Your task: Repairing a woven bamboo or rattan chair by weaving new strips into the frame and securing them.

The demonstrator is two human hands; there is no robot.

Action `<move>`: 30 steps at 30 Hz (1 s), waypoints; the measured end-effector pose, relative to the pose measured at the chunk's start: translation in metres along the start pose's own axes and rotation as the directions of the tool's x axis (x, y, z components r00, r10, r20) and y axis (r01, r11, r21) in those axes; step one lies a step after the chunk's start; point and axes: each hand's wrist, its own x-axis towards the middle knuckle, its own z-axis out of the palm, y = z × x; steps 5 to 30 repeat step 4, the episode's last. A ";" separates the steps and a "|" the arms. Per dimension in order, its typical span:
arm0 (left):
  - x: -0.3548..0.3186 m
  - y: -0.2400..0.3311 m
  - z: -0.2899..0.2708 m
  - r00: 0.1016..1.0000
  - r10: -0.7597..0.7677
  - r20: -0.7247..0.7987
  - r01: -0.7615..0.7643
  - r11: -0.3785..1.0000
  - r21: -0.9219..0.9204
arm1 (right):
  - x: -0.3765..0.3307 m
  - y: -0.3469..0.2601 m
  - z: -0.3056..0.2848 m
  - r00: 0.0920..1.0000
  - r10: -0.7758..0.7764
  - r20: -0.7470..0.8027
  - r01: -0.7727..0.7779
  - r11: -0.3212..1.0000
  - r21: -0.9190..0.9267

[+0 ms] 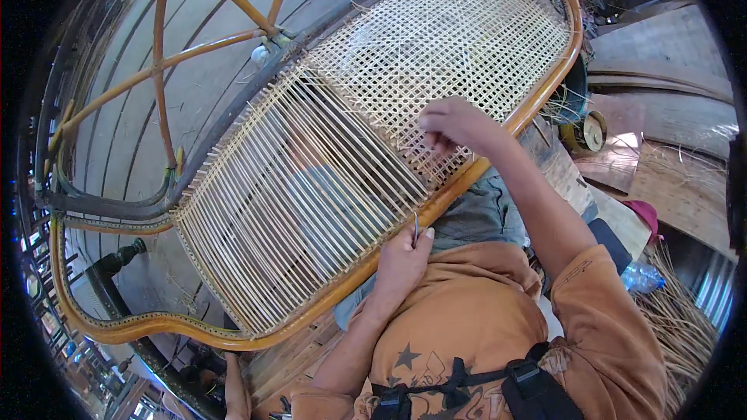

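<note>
A curved wooden furniture frame (513,113) lies across me, strung with pale cane. Its right part is a finished-looking open cane mesh (498,39); the left part has parallel cane strands (288,218) running one way only. Just above the mesh's near edge, my right hand (459,128) is closed with fingers curled; whatever they pinch is hidden. Beside the frame's near rail, my left hand (405,260) is closed around a thin metal tool (416,227) that points up at the rail. Loose strand ends stick out along the mesh's far edge.
Bare wooden rods (159,70) of another frame stand at the upper left. Long cane strips (677,319) lie at the right near a plastic bottle (642,276). A tin can (595,132) and boards (661,97) are farther off. Another person's arm (236,389) shows at lower left.
</note>
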 end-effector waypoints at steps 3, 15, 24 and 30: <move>0.001 -0.004 0.003 1.000 0.025 -0.015 -0.025 1.000 -0.012 | -0.039 0.008 -0.025 0.948 -0.127 -0.291 0.154 0.986 0.070; 0.002 -0.006 0.003 1.000 0.012 -0.003 -0.012 1.000 -0.016 | -0.057 0.014 -0.038 0.938 -0.203 -0.282 0.231 0.970 0.072; 0.002 -0.006 0.003 1.000 0.012 -0.003 -0.012 1.000 -0.016 | -0.057 0.014 -0.038 0.938 -0.203 -0.282 0.231 0.970 0.072; 0.002 -0.006 0.003 1.000 0.012 -0.003 -0.012 1.000 -0.016 | -0.057 0.014 -0.038 0.938 -0.203 -0.282 0.231 0.970 0.072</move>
